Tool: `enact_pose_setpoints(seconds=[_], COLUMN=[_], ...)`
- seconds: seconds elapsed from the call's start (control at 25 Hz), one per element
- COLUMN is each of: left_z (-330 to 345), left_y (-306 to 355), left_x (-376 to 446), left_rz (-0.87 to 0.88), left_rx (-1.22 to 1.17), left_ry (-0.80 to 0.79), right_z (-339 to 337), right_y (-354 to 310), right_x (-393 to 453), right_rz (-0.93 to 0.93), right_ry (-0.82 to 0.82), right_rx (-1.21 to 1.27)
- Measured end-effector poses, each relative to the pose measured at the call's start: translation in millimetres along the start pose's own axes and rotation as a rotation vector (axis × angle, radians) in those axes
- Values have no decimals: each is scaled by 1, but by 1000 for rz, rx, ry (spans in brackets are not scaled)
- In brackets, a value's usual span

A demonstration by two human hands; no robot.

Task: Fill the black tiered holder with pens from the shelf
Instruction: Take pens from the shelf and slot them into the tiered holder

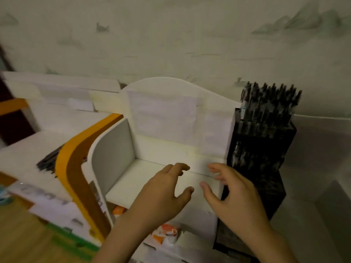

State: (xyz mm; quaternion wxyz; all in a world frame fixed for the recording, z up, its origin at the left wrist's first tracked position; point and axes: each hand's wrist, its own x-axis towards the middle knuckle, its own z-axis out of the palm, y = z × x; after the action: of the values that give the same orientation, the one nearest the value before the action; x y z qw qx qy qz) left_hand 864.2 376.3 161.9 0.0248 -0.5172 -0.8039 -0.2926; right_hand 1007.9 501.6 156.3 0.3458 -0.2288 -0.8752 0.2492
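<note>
Black and tiered, the holder (260, 149) stands just right of the white shelf (171, 130), its upper rows bristling with dark pens (269, 99). I see my left hand (161, 194) and right hand (233, 194) hovering over the shelf floor, fingers loosely spread, holding nothing. More dark pens (48, 162) lie far left.

Black tiered holder (260, 147) with dark pens (269, 99); white shelf (171, 114) edged orange; pale wall (171, 35) with grey landscape print

white shelf (152, 179) bay open ahead; black tiered holder (262, 149) blocks right side.
</note>
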Motion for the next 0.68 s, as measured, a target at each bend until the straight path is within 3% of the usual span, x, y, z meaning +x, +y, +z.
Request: enact_pose_setpoints(seconds=[0.2, 0.68], left_z=[-50, -220], left_y=[-61, -276], left_x=[-43, -175], left_rz=[-108, -268], left_rx=[23, 89], left_ry=[67, 247], right_z=[69, 277], right_y=[-55, -281], right_x=[10, 22], right_rz=[-82, -342], right_ry=[-222, -339], right_rx=[-48, 68])
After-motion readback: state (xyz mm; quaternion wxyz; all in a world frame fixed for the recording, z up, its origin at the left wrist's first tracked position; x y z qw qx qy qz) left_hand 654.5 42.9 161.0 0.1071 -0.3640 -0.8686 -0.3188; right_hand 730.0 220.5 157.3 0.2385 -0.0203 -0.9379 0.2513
